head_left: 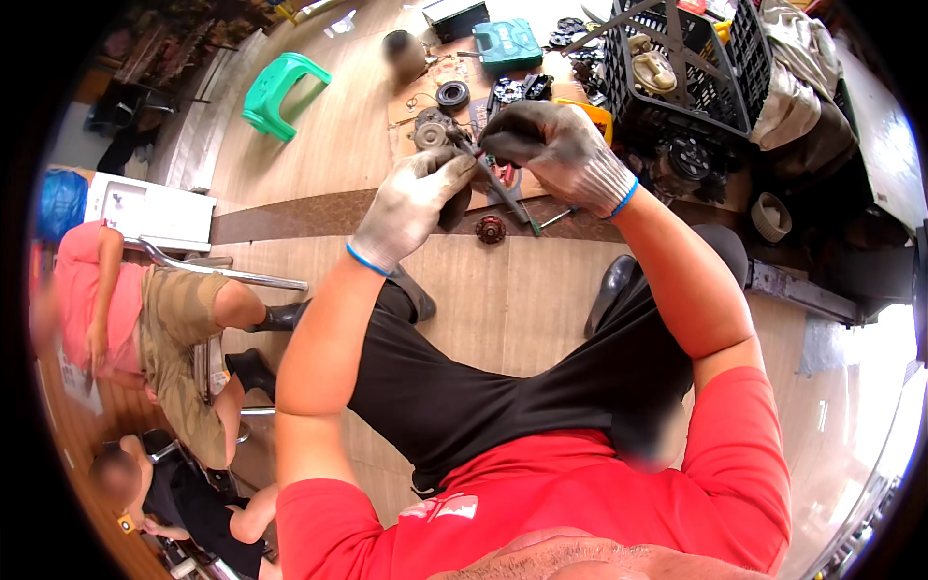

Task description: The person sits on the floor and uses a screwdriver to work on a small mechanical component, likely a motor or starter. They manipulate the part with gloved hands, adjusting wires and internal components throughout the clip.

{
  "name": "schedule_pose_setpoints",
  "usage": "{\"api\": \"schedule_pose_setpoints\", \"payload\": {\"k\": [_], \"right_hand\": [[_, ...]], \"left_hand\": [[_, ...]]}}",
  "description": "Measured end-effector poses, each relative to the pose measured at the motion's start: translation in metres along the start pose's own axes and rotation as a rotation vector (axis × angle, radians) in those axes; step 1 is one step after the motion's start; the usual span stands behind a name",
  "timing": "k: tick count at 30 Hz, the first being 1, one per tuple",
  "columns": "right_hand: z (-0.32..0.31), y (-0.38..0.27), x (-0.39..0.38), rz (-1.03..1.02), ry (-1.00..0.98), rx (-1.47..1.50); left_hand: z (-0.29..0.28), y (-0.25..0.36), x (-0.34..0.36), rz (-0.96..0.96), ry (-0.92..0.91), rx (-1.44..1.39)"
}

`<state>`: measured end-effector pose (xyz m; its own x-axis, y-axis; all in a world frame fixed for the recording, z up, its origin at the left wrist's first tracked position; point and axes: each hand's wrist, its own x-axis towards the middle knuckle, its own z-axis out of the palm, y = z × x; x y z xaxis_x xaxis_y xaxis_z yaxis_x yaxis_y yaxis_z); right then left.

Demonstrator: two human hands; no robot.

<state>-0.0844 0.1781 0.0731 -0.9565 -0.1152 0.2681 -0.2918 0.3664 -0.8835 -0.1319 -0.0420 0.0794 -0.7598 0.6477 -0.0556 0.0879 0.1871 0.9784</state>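
I wear pale work gloves with dark, soiled fingers and blue cuff edges. My left hand is closed, its thumb and fingers pinching the near side of a small dark piece whose kind I cannot make out. Close by on the right, my right hand bends its fingers towards the same spot; whatever they grip is hidden. Just beyond the left fingertips lies a round grey metal motor part. A black ring sits farther back. Nearer to me, a reddish-brown toothed round part rests on the floor beside a green-handled screwdriver.
A teal tool case stands at the back, with a black plastic crate to its right. A green stool stands at the back left. Two people sit at the left, one in a pink shirt. A white round container is at the right.
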Motion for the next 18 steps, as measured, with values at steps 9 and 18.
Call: {"api": "schedule_pose_setpoints", "payload": {"k": [9,18], "right_hand": [[0.01,-0.002,-0.003,0.118,0.123,0.348],[0.009,0.007,0.001,0.119,0.092,0.579]], "left_hand": [[0.02,-0.001,0.002,0.635,0.418,0.823],[0.02,0.004,-0.001,-0.116,0.057,-0.504]]}}
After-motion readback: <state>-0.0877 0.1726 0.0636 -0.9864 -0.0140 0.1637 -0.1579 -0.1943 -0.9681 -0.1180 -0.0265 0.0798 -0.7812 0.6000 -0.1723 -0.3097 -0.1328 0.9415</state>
